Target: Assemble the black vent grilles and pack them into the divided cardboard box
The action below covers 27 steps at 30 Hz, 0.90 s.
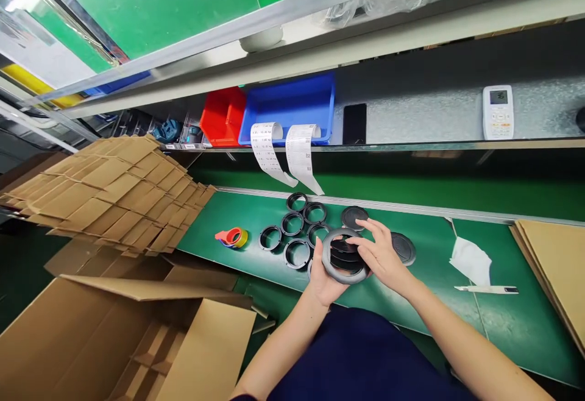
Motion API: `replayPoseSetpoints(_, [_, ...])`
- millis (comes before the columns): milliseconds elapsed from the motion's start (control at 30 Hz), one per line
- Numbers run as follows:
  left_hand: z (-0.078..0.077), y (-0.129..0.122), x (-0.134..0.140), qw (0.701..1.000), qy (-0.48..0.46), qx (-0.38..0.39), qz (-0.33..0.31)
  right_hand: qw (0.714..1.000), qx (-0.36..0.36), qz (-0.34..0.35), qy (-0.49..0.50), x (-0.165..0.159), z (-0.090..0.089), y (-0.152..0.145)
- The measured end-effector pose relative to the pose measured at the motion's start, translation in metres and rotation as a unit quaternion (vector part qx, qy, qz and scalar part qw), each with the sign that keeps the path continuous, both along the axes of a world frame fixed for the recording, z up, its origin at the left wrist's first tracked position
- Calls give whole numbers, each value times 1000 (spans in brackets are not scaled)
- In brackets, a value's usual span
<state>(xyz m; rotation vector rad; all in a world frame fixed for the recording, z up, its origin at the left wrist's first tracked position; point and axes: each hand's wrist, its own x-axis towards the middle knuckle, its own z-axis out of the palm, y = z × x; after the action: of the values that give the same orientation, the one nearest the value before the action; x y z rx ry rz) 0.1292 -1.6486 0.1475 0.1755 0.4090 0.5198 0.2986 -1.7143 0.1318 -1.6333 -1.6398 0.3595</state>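
In the head view, a thick grey ring (327, 259) with a black inner part is held up in front of me, tilted. My left hand (325, 284) is wrapped around its lower left side. My right hand (382, 256) grips the ring's right edge, with fingertips over the opening and other fingers stretched out above. The right thumb is mostly hidden. Several black rings (297, 253) lie on the green bench left of my hands. Just behind the held ring is a round black disc (354, 217). Another black disc (404, 248) lies beside my right wrist.
Red and yellow tape rolls (235, 237) lie left on the green bench (425, 303). An open cardboard box (50, 340) and stacked cardboard dividers (114, 194) stand left. Printed label strips (301, 151) hang from the shelf by a blue bin (292, 105). Cardboard sheets (555, 261) lie right.
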Motion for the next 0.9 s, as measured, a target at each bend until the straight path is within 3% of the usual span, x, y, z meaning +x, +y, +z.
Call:
replayPoseSetpoints(167, [-7,-9,-3,1000,-6,9,-17,999,-5,19,38,-7,-5,1])
replayPoseSetpoints(433, [-4,-9,-1,997,-56,27,-46,985,9,29,172,-2,-2,-10])
replayPoseSetpoints(900, [-14,-7,-3,999,-35,-8,-41,980,-5,3,198,2,-11,-17])
